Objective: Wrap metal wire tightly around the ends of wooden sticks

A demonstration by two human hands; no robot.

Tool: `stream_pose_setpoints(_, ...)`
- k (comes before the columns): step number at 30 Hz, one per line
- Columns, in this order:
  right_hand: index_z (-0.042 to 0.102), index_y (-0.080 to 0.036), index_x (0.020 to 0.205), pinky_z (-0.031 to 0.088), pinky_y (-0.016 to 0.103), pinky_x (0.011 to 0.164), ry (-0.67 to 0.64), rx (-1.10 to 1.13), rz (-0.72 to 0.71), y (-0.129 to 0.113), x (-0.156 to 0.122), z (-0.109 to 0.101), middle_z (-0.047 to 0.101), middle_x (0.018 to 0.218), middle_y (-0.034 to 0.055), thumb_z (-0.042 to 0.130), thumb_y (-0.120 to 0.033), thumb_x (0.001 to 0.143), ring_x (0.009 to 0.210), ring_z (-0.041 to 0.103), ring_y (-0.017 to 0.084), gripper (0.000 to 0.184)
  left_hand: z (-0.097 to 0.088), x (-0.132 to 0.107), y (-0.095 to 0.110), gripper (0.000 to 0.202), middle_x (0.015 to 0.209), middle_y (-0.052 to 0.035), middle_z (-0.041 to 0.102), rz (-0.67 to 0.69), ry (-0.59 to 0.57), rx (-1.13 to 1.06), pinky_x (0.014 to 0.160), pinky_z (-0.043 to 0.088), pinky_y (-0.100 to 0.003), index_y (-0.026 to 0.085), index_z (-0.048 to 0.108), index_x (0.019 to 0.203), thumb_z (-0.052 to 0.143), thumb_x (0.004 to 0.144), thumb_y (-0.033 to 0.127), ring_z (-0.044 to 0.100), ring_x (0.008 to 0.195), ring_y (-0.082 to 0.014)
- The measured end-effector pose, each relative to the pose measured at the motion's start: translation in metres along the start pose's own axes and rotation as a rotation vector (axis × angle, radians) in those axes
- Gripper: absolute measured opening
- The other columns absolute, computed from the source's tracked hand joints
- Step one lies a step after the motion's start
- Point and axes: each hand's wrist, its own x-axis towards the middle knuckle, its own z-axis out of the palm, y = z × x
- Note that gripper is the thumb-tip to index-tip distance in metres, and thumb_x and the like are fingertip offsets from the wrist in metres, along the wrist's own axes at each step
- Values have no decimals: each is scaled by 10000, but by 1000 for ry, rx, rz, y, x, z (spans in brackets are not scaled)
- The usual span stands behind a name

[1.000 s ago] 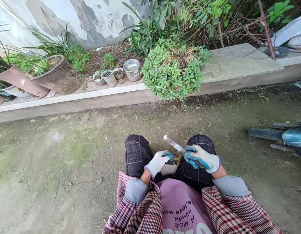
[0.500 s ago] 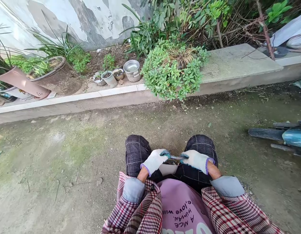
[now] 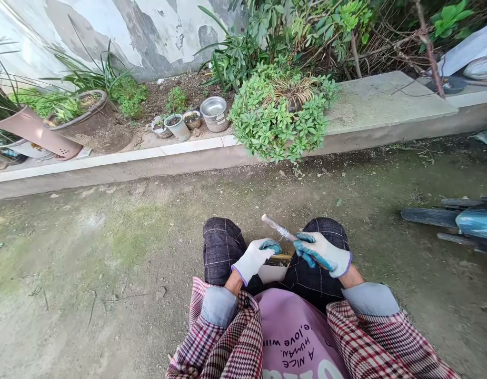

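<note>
My right hand [image 3: 318,252], in a white glove with blue-coated palm and fingers, grips a short stick [image 3: 271,221] near its lower end. Pale wire or string [image 3: 283,231] is wound around the stick's middle, with a thin loose strand by it. The stick tilts up and leftward, its bare end free. My left hand [image 3: 254,258], gloved alike, is closed just left of the stick and apart from it. Whatever its curled fingers hold, if anything, is hidden. Below, between my knees, a thin yellowish strip [image 3: 281,257] shows in part.
A low ledge [image 3: 180,149] runs ahead, bearing a metal pot [image 3: 215,113], small planters and a leafy bush [image 3: 278,121]. A large tilted clay pot [image 3: 93,126] stands at left. On the right, a dark wheel with a blue fender [image 3: 478,221] juts in over the ground.
The stick was level between both hands. Now the left hand is off it, and the right hand has tilted it, its free end pointing up and left.
</note>
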Motion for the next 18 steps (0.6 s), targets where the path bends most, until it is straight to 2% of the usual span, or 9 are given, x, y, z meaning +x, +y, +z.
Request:
stream_pose_setpoints(3, 656, -178, 945, 378, 220, 363, -55, 129, 5, -1, -6, 3, 619, 677, -29, 846, -637, 775, 442, 462, 79, 525, -2, -4, 4, 201, 894, -83, 762, 38, -43, -58, 919, 550, -333, 140, 737, 812, 707, 873, 329, 675, 871, -206)
stream_pose_setpoints(7, 674, -156, 1012, 374, 211, 347, -49, 187, -14, -4, -10, 5, 627, 692, -20, 852, -657, 768, 431, 460, 73, 585, -7, -9, 9, 227, 962, -102, 775, 134, -58, -65, 1015, 528, -351, 139, 770, 832, 712, 873, 354, 681, 964, -225)
stream_pose_setpoints(10, 676, -156, 989, 363, 212, 331, -12, 241, -23, -11, -13, 6, 584, 659, -38, 860, -674, 746, 421, 432, 69, 601, -6, -9, 10, 233, 983, -108, 786, 81, -43, -87, 1022, 535, -363, 139, 787, 847, 752, 832, 369, 696, 978, -234)
stream_pose_setpoints(14, 659, -172, 967, 351, 207, 326, 32, 311, -13, -23, -17, 5, 572, 654, -43, 870, -634, 746, 426, 422, 68, 554, -3, -13, 13, 256, 948, -107, 787, 14, -84, -163, 971, 557, -369, 121, 791, 857, 818, 778, 362, 703, 926, -230)
stream_pose_setpoints(18, 633, -188, 931, 331, 213, 323, 23, 349, -37, -30, -21, 5, 566, 650, -42, 883, -600, 720, 425, 415, 71, 526, -3, -11, 16, 306, 937, -97, 781, -30, -20, -264, 885, 562, -353, 109, 795, 884, 858, 739, 371, 685, 853, -204)
